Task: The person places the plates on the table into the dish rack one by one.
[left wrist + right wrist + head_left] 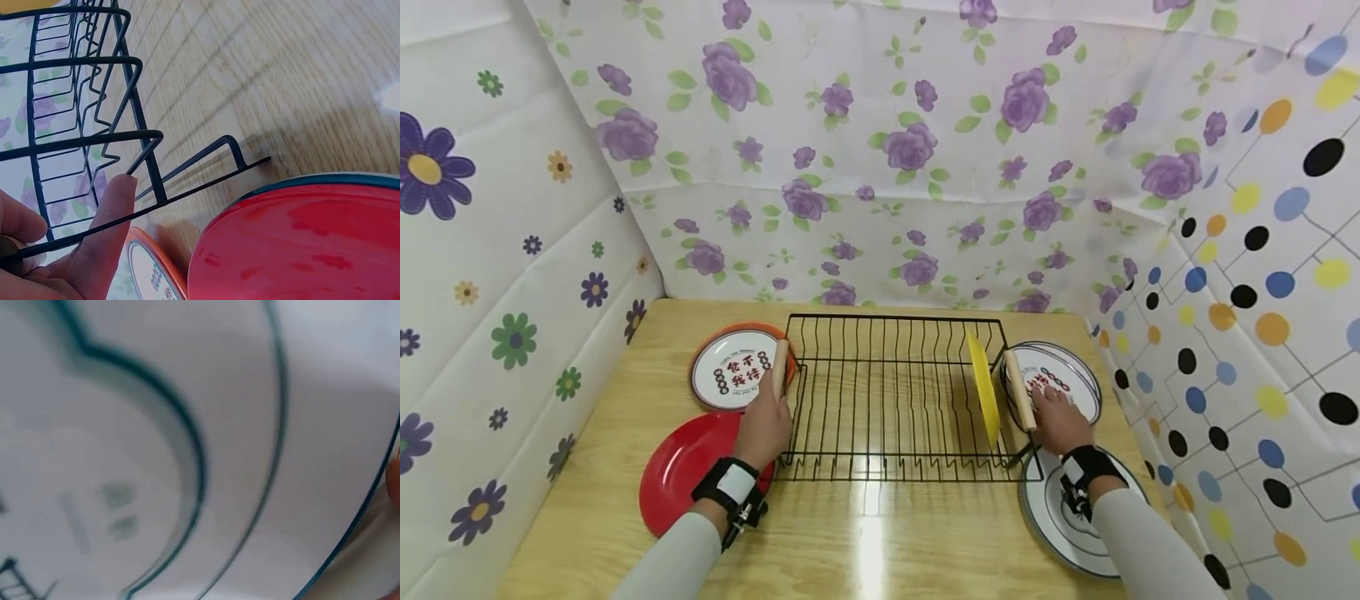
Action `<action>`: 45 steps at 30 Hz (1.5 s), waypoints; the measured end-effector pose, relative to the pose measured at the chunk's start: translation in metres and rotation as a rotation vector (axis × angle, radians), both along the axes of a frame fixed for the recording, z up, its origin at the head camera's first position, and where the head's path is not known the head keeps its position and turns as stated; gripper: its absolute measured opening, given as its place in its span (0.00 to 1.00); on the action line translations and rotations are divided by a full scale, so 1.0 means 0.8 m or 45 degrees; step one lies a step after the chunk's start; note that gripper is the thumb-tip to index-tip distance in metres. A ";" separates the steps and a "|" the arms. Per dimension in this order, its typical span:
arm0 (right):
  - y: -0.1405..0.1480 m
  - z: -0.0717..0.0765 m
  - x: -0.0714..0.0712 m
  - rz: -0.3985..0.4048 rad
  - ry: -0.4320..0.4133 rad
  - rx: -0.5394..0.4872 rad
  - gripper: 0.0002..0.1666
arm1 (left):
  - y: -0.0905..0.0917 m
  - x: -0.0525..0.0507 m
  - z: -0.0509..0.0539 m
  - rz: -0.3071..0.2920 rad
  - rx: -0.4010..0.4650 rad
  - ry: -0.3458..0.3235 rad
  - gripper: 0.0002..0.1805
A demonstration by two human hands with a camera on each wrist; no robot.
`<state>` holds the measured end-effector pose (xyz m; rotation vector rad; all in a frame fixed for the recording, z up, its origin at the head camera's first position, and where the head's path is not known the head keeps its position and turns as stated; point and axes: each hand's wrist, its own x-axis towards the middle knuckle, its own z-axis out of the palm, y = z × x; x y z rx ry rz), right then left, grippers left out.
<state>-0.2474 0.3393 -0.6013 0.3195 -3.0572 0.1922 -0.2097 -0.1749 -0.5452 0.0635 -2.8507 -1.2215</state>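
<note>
A black wire dish rack (880, 361) with wooden side handles sits on the table. My left hand (763, 427) grips the rack at its left wooden handle (781, 367); in the left wrist view its thumb (112, 231) presses against the wire frame. At the near end of the right wooden handle (1019, 387), my right hand (1062, 421) holds the rack, its grip partly hidden. A yellow plate (982, 387) stands upright in the rack's right part. In the right wrist view, a blue-lined white plate (237, 425) fills most of the picture.
Left of the rack lie a red plate (673, 475) and a white plate with red characters (722, 367) over an orange-rimmed one. On the right are white plates with dark rims (1078, 379) and a larger blue-lined plate (1048, 521). Patterned cloth walls (850, 167) enclose the table.
</note>
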 end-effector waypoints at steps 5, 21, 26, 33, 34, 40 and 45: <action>0.007 0.003 0.011 0.038 0.140 0.029 0.29 | 0.001 -0.001 -0.002 0.008 -0.016 -0.010 0.35; 0.015 0.089 -0.002 0.132 0.469 0.086 0.36 | -0.003 0.001 0.000 0.023 -0.046 -0.040 0.36; 0.006 0.117 -0.011 0.264 0.555 0.111 0.39 | -0.003 0.001 -0.002 0.016 -0.038 -0.057 0.36; -0.037 0.166 -0.013 0.468 0.659 0.089 0.37 | -0.005 -0.001 -0.003 0.023 -0.028 -0.040 0.36; -0.044 0.173 -0.013 0.501 0.671 0.083 0.37 | -0.006 0.000 -0.003 0.023 -0.031 -0.035 0.36; -0.085 0.199 -0.012 0.689 0.780 0.078 0.37 | -0.004 -0.002 -0.003 0.010 -0.016 -0.006 0.35; -0.116 0.213 -0.005 0.804 0.821 0.094 0.36 | -0.004 -0.003 -0.006 0.032 0.001 -0.032 0.36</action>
